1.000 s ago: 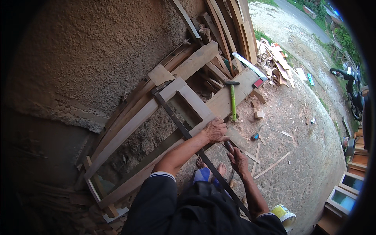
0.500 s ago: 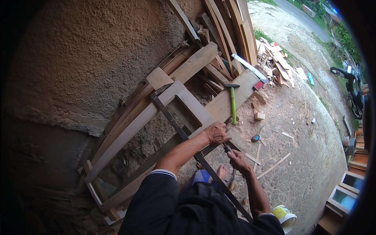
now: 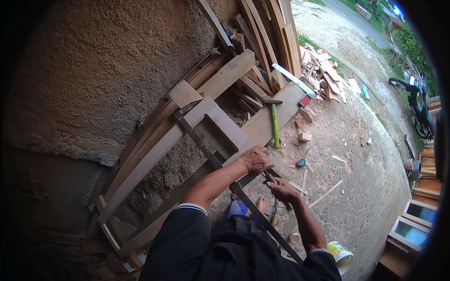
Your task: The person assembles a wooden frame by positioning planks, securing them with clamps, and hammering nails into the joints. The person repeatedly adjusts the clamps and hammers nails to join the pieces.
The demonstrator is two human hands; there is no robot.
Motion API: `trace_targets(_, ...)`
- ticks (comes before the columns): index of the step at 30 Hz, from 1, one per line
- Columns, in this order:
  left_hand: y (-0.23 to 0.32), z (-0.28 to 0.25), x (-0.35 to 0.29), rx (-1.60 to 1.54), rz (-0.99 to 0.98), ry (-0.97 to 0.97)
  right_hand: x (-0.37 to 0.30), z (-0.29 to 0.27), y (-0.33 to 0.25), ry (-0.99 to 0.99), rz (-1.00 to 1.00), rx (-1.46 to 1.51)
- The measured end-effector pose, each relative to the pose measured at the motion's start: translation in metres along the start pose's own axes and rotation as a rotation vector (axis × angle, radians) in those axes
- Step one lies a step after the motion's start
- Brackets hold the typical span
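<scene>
A pale wooden frame (image 3: 229,122) with glass-sized openings lies slanting before me, its near end toward my body. Across it runs a long dark metal bar clamp (image 3: 200,143), its far jaw at the frame's outer edge. My left hand (image 3: 256,160) is closed over the frame's right edge near the clamp's near jaw; its fingertips are partly hidden. Just right of it, my right hand (image 3: 282,189) grips the dark clamp handle (image 3: 269,177). A hammer (image 3: 275,125) with a green handle lies on a wide board (image 3: 282,104) beyond my hands.
A square (image 3: 293,78) with a red stock rests on the board. Planks (image 3: 262,37) lean at a rough wall (image 3: 117,61). Offcuts (image 3: 323,70), a tape measure (image 3: 300,163), thin sticks (image 3: 326,193) and a yellow-white bucket (image 3: 341,254) are on the ground. A motorcycle (image 3: 419,105) stands far right.
My right hand has turned slightly on the clamp handle, its fingers shifting. My left hand keeps its place on the frame. The whole view has shifted a little.
</scene>
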State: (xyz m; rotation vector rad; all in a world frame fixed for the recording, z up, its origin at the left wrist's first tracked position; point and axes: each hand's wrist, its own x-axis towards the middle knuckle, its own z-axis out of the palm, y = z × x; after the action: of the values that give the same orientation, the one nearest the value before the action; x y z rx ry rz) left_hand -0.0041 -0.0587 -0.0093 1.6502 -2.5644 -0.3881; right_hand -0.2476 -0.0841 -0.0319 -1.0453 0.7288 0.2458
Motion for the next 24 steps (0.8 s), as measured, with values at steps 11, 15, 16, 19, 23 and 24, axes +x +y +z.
trace_targets(11,-0.188,-0.052,-0.117,0.313,-0.870,0.683,0.000,0.059,0.005,0.800,-0.346,-0.928)
trace_targets(15,-0.238,-0.065,-0.148,0.102,-1.297,0.353,0.004,0.067,-0.010,0.812,-0.217,-0.937)
trace_targets(16,-0.241,-0.064,-0.148,0.093,-1.331,0.351,0.005,0.068,-0.012,0.822,-0.208,-0.947)
trace_targets(19,-0.241,-0.056,-0.146,0.100,-1.349,0.334,0.008,0.067,-0.013,0.841,-0.096,-0.950)
trace_targets(23,-0.246,-0.055,-0.148,0.157,-1.330,0.341,0.015,0.031,-0.014,0.479,-0.057,-0.777)
trace_targets(24,-0.246,-0.056,-0.148,0.162,-1.336,0.345,0.017,0.015,-0.018,0.198,0.071,-0.395)
